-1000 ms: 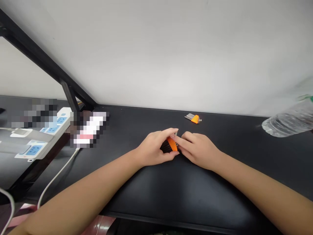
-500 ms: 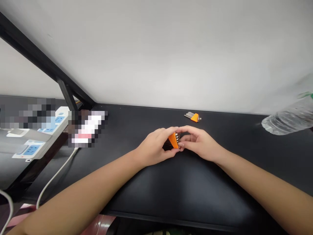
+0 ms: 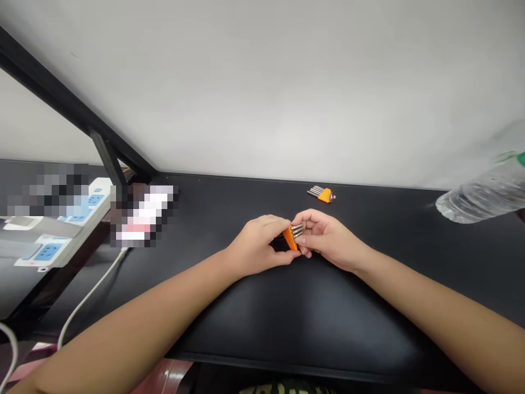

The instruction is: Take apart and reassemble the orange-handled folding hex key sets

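Your left hand (image 3: 260, 246) grips one orange holder (image 3: 291, 239) by both ends, just above the black table (image 3: 287, 317). Its metal keys (image 3: 297, 229) point right, long axis sideways. Your right hand (image 3: 334, 241) curls around them, fingers slightly parted; its hold can't be told. A second holder (image 3: 326, 195) lies beyond, near the wall (image 3: 287, 109). Tabletop spreads to the front edge (image 3: 287, 368).

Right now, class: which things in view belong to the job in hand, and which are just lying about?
Job in hand, judging by touch:
- orange holder, in the left hand's grip
- metal rods in it, at the right hand's fingers

Apparently lying about:
- second orange holder with rods, untouched
- water bottle
- power strip
- pixelated item
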Demonstrator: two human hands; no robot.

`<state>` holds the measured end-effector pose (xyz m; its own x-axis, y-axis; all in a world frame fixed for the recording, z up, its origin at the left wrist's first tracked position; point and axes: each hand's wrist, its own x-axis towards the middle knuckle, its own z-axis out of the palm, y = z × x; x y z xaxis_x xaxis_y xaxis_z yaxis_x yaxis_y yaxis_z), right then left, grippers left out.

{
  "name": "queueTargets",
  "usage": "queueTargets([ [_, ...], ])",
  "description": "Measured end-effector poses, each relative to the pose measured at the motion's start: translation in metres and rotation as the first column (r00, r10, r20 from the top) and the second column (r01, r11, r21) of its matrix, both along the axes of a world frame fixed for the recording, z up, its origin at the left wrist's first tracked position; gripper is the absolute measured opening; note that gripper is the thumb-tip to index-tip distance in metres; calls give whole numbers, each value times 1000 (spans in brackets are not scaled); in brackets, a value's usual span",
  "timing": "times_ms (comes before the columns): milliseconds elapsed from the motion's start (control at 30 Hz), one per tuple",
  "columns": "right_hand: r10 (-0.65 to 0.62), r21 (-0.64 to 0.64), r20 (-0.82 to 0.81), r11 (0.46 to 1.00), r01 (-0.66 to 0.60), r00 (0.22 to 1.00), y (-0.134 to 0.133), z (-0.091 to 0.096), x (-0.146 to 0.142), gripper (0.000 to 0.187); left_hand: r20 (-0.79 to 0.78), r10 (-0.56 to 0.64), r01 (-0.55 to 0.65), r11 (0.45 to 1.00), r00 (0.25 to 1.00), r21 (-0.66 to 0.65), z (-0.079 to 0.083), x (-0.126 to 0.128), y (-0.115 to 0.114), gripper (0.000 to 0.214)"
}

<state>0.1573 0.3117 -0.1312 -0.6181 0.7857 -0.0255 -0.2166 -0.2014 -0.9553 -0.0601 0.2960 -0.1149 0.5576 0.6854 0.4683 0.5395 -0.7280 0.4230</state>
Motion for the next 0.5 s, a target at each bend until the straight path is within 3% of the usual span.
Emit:
queueTargets([
  [100,-3,148,206,989,-28,979,8,10,12,39,-30,3,-1,996,1000,84,-1,-2,1,37],
  [167,-145,345,402,938,-3,904,17,20,27,32,-46,32,-27,993,998,111,-2,-4,3,40],
  [233,-328,598,605,789,-141,725,24,29,44,7,-62,69,-62,991,996,117,-2,-6,5,40],
  [267,-368,637,681,725,-263,633,27,32,51,3,-69,87,-79,991,994,112,-3,-7,6,39],
  [367,-385,570,819,636,-521,426,27,36,64,8,-82,122,-114,989,989,90,-3,-8,8,35],
  [500,-430,545,837,586,-600,340,20,36,62,8,-91,122,-117,991,988,58,-4,-8,9,34],
])
